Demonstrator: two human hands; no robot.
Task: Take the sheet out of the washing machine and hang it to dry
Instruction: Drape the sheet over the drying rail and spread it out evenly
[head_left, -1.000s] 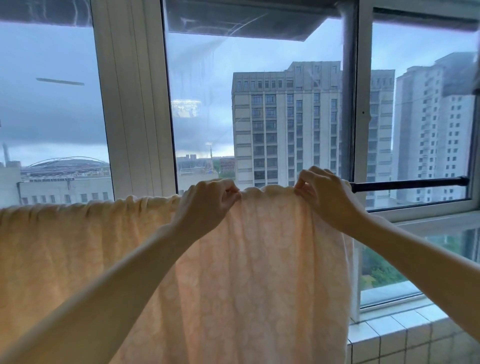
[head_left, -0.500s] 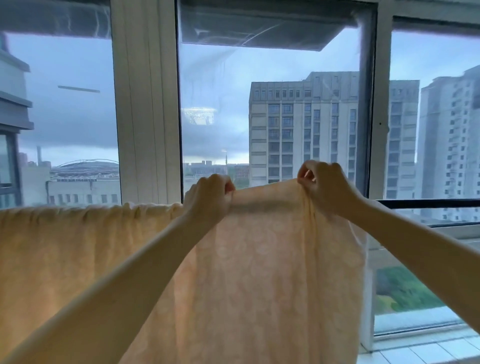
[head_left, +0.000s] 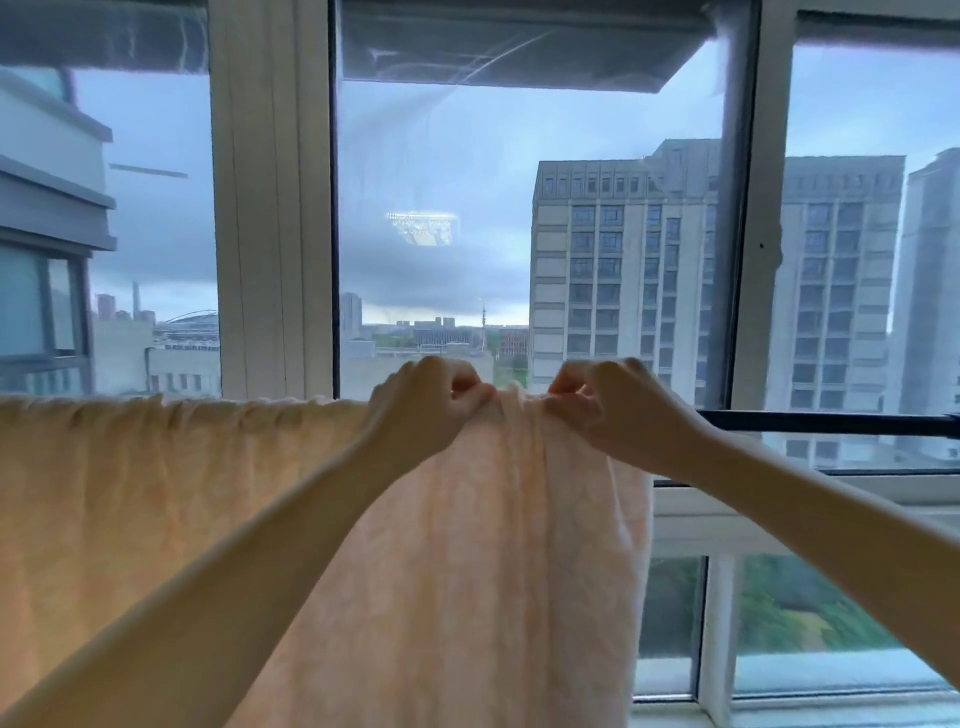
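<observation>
A pale peach sheet (head_left: 156, 493) with a faint pattern hangs over a black rod (head_left: 831, 422) that runs across the window. It covers the rod from the left edge of view to about the middle. My left hand (head_left: 426, 405) pinches the sheet's top fold at the rod. My right hand (head_left: 613, 410) pinches the same fold close beside it, near the sheet's right edge. The cloth between the two hands is bunched. The bare rod shows only to the right of my right hand.
White window frames (head_left: 270, 208) and glass panes stand right behind the rod, with tall buildings (head_left: 649, 270) outside. A lower window rail (head_left: 779, 512) and small lower panes lie under the rod at the right.
My hands have come closer together along the rod, gathering the sheet's top fold between them. The view has shifted a little to the left.
</observation>
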